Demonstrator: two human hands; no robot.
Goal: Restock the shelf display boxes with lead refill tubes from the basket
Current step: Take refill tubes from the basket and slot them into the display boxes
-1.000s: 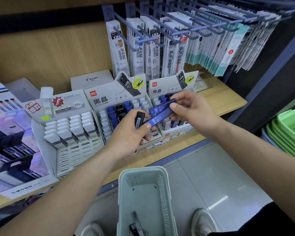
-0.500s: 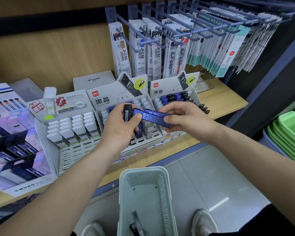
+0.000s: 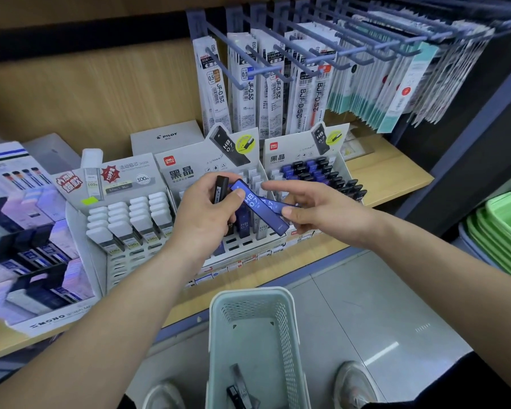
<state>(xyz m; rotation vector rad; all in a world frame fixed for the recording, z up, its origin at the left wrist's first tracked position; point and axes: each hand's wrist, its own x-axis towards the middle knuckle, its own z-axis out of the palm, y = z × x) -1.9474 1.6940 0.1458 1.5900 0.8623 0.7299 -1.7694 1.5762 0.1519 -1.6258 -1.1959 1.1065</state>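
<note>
Change: 1 second ago both hands worked over the right display box (image 3: 295, 156); they now sit lower and further left, in front of the middle display box (image 3: 189, 169).
Meaning: judging by its rows of blue and black caps, the right box looks stocked, so the middle box is probably next to be filled.
Left grip: the left hand (image 3: 201, 222) holds a black tube (image 3: 220, 190) upright in its fingers, with the thumb clamping a blue tube (image 3: 260, 209) that slants down to the right.
Right grip: the right hand (image 3: 328, 216) pinches the far end of a second blue tube (image 3: 278, 205) with its thumb, the index finger held straight out.
Task's thing: 3 tubes are in hand above the middle box; a few dark spare tubes (image 3: 239, 388) lie at the bottom of the basket (image 3: 219, 320) on the floor below.
Writing on tubes: "HB 0.7" on the blue tube.
Writing on boxes: "deli", "黑晶" and "HB 0.7" on both headers; "100" on the white-capped box (image 3: 121, 178); "PILOT" on the box behind (image 3: 165, 135); "MONO" on the far-left box (image 3: 50, 317).
Hanging packs (image 3: 219, 93): "JF-0.5" and "BJF-0.5".
</note>
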